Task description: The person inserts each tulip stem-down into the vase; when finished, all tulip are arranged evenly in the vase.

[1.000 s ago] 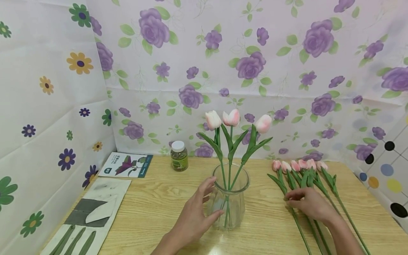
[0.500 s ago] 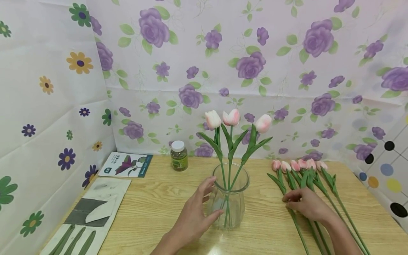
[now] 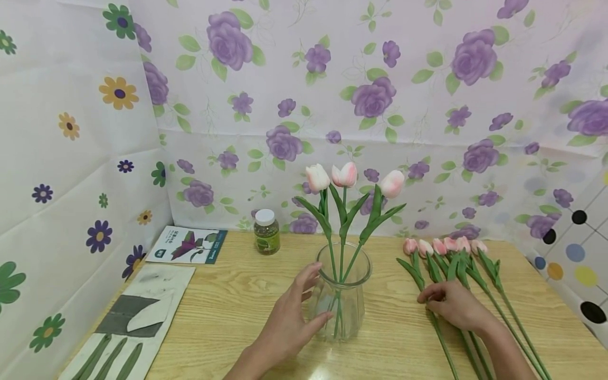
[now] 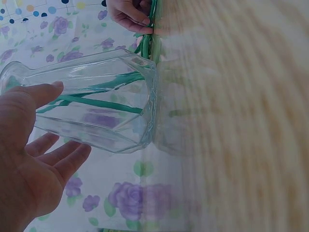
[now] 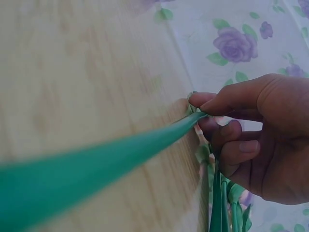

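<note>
Green stems of pink tulips lie in a fanned bunch on the wooden table, right of centre, heads pointing to the far side. They look artificial. Judged light, with springy stems and soft leaves; the heads would crush or bend if squeezed, so the mid-stem is the sound place to take hold.

The right hand rests on the near-left part of the bunch. In the right wrist view its thumb and forefinger pinch the tip of one green leaf, the remaining fingers curled beneath against other stems. The pinched leaf runs out leftward from the fingertips; the rest of the bunch lies under and right of the palm.

The clear glass vase stands upright at table centre holding three tulips. Judged rigid, smooth, breakable and liable to tip under the tall stems. The left hand cups its left wall, fingers spread and nearly straight, thumb on the near side, touching the glass rather than clamping it.

A small capped bottle and a printed card sit far left.
</note>
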